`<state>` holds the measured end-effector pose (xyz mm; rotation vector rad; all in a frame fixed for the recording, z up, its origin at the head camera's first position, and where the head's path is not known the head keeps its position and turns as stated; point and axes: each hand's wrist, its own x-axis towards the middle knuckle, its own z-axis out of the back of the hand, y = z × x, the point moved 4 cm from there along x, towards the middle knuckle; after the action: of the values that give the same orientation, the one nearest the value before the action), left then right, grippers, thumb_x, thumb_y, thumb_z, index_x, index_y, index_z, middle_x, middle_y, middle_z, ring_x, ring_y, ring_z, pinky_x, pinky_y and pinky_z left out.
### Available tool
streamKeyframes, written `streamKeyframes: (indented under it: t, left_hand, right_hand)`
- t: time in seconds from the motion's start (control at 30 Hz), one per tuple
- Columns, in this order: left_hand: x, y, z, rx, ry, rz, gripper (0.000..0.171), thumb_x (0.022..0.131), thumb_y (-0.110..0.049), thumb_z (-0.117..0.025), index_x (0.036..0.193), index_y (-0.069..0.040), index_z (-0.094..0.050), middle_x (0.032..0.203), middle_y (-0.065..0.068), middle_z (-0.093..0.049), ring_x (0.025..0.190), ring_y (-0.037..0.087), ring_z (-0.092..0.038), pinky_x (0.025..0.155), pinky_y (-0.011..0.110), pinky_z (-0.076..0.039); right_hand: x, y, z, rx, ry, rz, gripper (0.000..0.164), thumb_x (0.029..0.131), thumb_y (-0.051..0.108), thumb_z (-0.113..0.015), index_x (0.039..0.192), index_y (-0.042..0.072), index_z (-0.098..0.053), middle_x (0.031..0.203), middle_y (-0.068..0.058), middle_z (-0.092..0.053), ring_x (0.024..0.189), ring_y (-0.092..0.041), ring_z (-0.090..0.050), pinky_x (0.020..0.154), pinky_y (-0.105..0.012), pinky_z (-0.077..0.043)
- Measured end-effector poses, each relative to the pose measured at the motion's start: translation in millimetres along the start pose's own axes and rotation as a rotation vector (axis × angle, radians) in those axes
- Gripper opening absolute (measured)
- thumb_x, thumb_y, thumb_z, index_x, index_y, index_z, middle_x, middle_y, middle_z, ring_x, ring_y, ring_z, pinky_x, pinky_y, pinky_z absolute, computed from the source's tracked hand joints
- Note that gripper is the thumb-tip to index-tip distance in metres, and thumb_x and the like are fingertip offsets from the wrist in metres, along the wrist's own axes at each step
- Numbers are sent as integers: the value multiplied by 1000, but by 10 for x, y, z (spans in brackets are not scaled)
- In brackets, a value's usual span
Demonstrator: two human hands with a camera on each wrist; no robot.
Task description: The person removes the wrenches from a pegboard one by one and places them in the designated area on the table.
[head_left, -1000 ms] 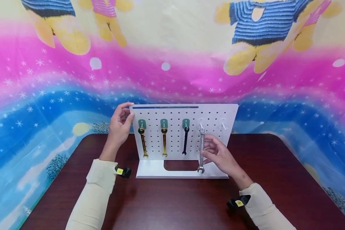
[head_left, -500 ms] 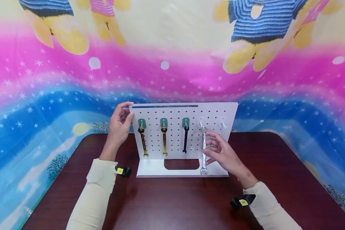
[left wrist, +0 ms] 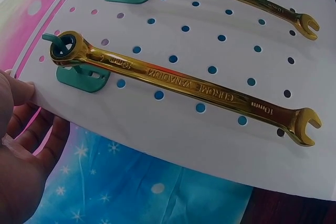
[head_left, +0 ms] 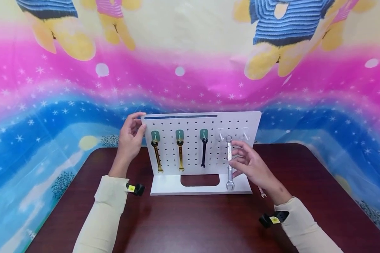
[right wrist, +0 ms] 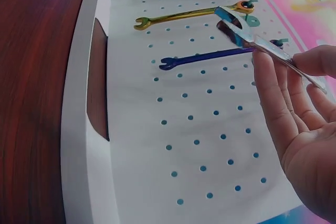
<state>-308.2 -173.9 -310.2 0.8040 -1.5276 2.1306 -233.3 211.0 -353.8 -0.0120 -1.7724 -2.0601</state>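
Observation:
My right hand (head_left: 251, 165) pinches a silver combination wrench (head_left: 229, 161) between thumb and fingers, its open end pointing down, in front of the right part of the white pegboard (head_left: 190, 154). The ring end is close to a clear hook (head_left: 221, 135) and apart from it. At the board's upper left corner my left hand (head_left: 131, 137) grips the edge, thumb in front. Two gold wrenches (head_left: 157, 156) and a dark blue wrench (head_left: 204, 153) hang by their ring ends from green hooks. In the left wrist view the nearest gold wrench (left wrist: 178, 85) is marked 10mm.
Another clear hook (head_left: 245, 135) sits bare at the board's far right. Behind my right wrist, a copper-coloured wrench end (head_left: 263, 194) shows on the dark wooden table (head_left: 190, 221). A printed cloth backdrop (head_left: 190, 88) stands behind the table.
My right hand has moved right with the silver wrench, whose ring end has drawn away from the clear hook. The copper-coloured wrench end has come into sight. My left hand keeps its hold.

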Motion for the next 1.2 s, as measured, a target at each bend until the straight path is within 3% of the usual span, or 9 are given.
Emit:
streamKeyframes:
  t: [0.2, 0.33, 0.63, 0.93, 1.2]
  left_hand:
    - [-2, -4, 24, -6, 1, 7, 38, 106, -11, -59, 143, -18, -56, 111, 14, -65, 100, 25, -63, 86, 29, -50]
    - [-9, -68, 24, -7, -5, 21, 39, 106, -4, -57, 144, -10, -54, 113, 20, -64, 101, 30, -63, 85, 27, -49]
    - [-2, -12, 23, -14, 2, 11, 37, 106, -10, -59, 142, -18, -57, 111, 14, -66, 100, 24, -64, 85, 30, -51]
    - [19, -16, -5, 15, -9, 12, 38, 105, 0, -56, 143, -8, -54, 112, 22, -64, 102, 33, -63, 87, 30, -50]
    - [-4, -16, 15, -31, 0, 13, 38, 105, -7, -60, 142, -17, -57, 111, 15, -66, 100, 25, -64, 85, 29, -50]
  right_hand:
    - [-70, -50, 55, -23, 13, -29, 58, 98, -2, -65, 149, 1, -37, 115, -33, -50, 88, -24, -68, 62, -52, -59]
    - [-126, -109, 86, -39, 32, -56, 58, 98, -3, -64, 149, 2, -38, 115, -33, -50, 86, -26, -67, 62, -52, -59]
    - [-299, -273, 227, -88, 41, -113, 54, 97, -2, -64, 145, 0, -40, 108, -27, -53, 78, -27, -68, 56, -51, -58]
    - [-435, -433, 413, -119, 52, -147, 55, 95, -5, -62, 145, -3, -38, 105, -26, -58, 75, -31, -66, 54, -52, -57]
    - [-534, -542, 627, -156, 34, -167, 52, 97, -6, -59, 144, -2, -39, 106, -32, -59, 76, -31, -67, 56, -50, -58]
